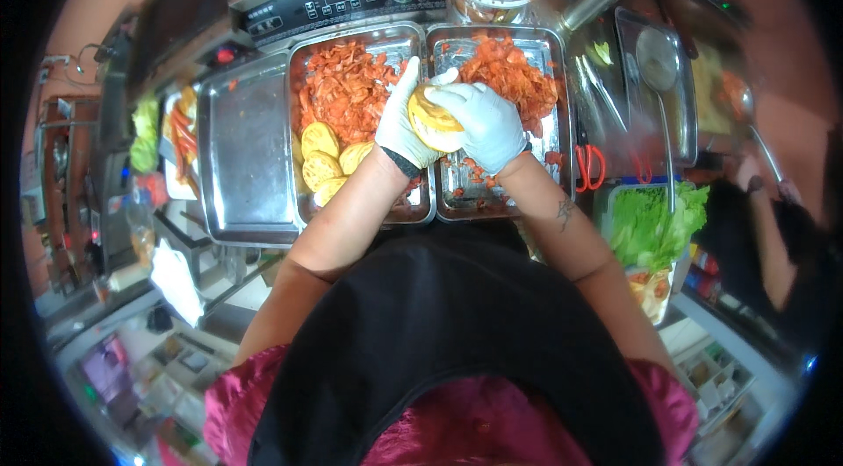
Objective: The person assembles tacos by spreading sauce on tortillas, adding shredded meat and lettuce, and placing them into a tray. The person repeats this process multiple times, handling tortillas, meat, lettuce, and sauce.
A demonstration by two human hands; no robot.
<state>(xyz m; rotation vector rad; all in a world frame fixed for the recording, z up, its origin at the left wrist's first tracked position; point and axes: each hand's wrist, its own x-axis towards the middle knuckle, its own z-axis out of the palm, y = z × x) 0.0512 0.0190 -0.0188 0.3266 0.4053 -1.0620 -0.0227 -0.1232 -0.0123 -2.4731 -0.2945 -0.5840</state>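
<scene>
Steel trays (250,154) stand three in a row before you. The middle tray (401,37) holds one heap of orange-red shreds (345,84) and at least four yellow buns (319,139); the right tray (548,50) holds a second heap (509,71). Your left hand (404,119) and right hand (486,122), both gloved, grip another bun (430,121) together, above the adjoining tray rims. One bucket (499,2), smeared with orange sauce inside, sits just behind the trays.
</scene>
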